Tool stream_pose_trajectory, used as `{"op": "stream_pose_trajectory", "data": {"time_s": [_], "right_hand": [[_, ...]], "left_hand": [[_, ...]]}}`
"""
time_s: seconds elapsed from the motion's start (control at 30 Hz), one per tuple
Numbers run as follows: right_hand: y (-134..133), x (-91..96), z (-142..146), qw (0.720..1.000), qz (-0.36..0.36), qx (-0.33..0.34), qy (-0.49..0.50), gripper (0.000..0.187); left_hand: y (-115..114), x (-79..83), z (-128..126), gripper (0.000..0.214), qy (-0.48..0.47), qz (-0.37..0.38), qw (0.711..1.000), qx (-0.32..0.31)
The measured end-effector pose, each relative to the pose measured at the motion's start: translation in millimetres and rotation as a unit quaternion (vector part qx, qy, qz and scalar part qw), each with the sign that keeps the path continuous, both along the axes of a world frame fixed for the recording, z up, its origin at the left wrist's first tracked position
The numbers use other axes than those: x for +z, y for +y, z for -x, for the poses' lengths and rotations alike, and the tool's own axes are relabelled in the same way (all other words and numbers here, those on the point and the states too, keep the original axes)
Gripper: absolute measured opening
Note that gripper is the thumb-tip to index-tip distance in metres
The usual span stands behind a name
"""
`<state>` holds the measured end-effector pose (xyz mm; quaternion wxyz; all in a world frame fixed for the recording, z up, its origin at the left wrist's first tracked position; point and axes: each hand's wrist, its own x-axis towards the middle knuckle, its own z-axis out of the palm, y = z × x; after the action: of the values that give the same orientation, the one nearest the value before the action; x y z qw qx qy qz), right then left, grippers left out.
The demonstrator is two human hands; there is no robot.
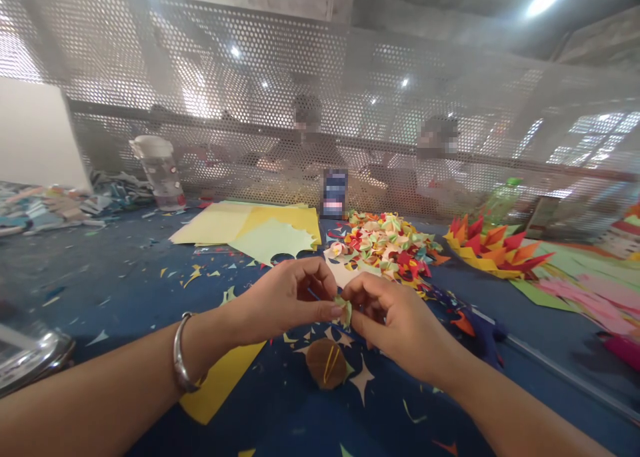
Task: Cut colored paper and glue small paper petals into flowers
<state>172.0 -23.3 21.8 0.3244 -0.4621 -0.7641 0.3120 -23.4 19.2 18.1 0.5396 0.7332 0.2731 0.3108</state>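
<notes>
Both of my hands meet over the middle of the table around a small pale green paper piece (pixel 345 312). The thumb and fingertips of my left hand (pixel 295 294) pinch its left side, and a silver bangle is on that wrist. From the right, the curled fingers of my right hand (pixel 387 310) close on its other side. My fingers partly cover the piece. Just below lies a round brown disc (pixel 325 364) with yellow strips on it. Pointed paper offcuts, such as a pale star-shaped scrap (pixel 363 378), are scattered around the disc.
Behind my hands stand a pile of small colourful paper pieces (pixel 387 244), yellow and green paper sheets (pixel 270 234) and a phone (pixel 334 194). A blue glue gun (pixel 483 334) lies right, near a red-orange paper flower (pixel 495 247). A clear bottle (pixel 160 174) stands left, before a perforated metal screen (pixel 225 90).
</notes>
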Motion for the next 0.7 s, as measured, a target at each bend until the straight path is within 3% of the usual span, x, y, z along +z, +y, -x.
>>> {"op": "stream_pose_trajectory", "data": {"time_s": [0.2, 0.4, 0.5, 0.7], "right_hand": [[-2, 0.9, 0, 1.0, 0.003, 0.003, -0.006, 0.005], [0, -0.1, 0, 1.0, -0.009, -0.002, -0.017, 0.004], [0, -0.6, 0, 1.0, -0.016, -0.001, -0.021, 0.005], [0, 0.2, -1, 1.0, -0.022, 0.004, -0.012, 0.003]], "left_hand": [[1, -0.4, 1, 0.022, 0.014, -0.029, 0.999, 0.021], [-6, 4.1, 1, 0.003, 0.07, -0.194, 0.977, 0.062], [-7, 6.3, 0, 0.008, 0.089, -0.272, 0.956, 0.069], [-10, 7.9, -1, 0.014, 0.103, -0.328, 0.937, 0.066]]}}
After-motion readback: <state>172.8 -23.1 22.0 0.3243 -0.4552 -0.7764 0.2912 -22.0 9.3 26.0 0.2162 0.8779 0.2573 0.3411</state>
